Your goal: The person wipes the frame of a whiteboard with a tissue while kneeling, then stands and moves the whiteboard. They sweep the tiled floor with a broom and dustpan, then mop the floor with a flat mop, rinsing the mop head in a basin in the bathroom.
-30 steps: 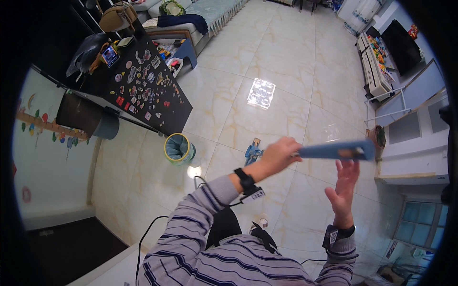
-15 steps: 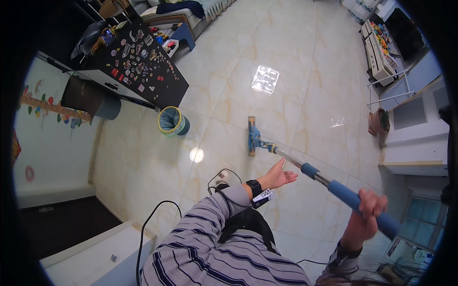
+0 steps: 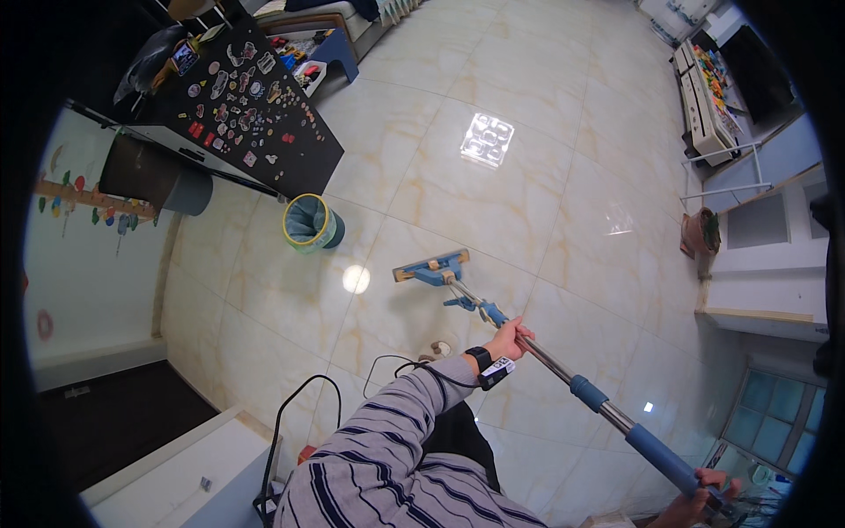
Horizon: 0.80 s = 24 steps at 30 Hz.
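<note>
A sponge mop [image 3: 552, 364] with a metal pole, blue grips and a blue head slants across the view from lower right to the middle. My left hand [image 3: 510, 340] is closed round the pole just above the blue joint near the head. At the lower right my right hand [image 3: 695, 500] grips the end of the long blue handle, partly blurred. The mop head [image 3: 431, 267] has a tan sponge strip facing away from me. A soft shadow lies on the tiles near it; whether it touches the floor I cannot tell. A dark band with a small device sits on my left wrist.
A yellow-rimmed bin [image 3: 308, 225] stands left of the mop head, beside a black cabinet [image 3: 255, 114] covered in stickers. A potted plant [image 3: 700, 232] and a white rack [image 3: 726, 167] stand at the right. A black cable [image 3: 280, 414] loops near my left side.
My left hand has gone from open beside the pole to closed round it. The mop head has swung left and turned nearly crosswise. My right hand has moved lower with the handle.
</note>
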Tool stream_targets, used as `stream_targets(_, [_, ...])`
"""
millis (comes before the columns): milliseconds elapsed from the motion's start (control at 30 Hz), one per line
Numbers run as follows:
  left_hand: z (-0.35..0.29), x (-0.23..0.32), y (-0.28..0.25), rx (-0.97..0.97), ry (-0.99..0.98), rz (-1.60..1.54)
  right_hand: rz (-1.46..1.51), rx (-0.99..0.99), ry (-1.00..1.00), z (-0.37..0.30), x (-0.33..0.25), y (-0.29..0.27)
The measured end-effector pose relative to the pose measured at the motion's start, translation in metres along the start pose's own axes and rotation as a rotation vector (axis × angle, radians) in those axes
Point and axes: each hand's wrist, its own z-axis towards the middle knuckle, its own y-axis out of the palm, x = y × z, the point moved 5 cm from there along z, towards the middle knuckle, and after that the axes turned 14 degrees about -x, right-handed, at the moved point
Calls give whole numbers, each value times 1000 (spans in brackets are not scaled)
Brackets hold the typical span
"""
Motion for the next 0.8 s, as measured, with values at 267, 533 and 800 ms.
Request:
stream_targets(267, [44, 133, -14, -80, 191, 228, 314, -674, -31, -16, -24, 94])
stream_targets(533, [41, 235, -68, 63, 233, 303, 532, -1621, 242, -101, -104, 253])
stream_targets(800, [41, 297, -85, 105, 334, 389, 549, -1560, -36, -110, -144, 308])
